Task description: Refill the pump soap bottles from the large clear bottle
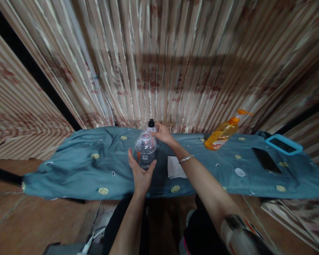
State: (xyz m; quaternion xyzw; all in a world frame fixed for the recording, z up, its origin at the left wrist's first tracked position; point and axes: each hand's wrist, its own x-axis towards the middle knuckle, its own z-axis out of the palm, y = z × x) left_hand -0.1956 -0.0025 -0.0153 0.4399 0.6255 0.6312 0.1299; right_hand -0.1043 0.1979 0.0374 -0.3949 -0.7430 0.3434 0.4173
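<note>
A clear, open-topped plastic bottle (146,150) stands upright on the cloth-covered surface, a label with an orange patch low on it. My left hand (142,175) is at its near side, fingers and thumb spread apart around the lower part; whether the palm touches it I cannot tell. Just behind stands a second clear bottle with a black cap (151,123), partly hidden by the front one. My right hand (163,134) has its fingers closed around the upper side of that black-capped bottle; some fingertips are hidden. A white cloth (176,167) lies below my right forearm.
An orange pump bottle (220,134) leans at the right. Beyond it lie a dark phone (267,160), a blue-framed object (284,144) and a white disc (239,172). The blue-green patterned cloth (77,159) covers the surface, and a striped curtain (159,63) hangs behind.
</note>
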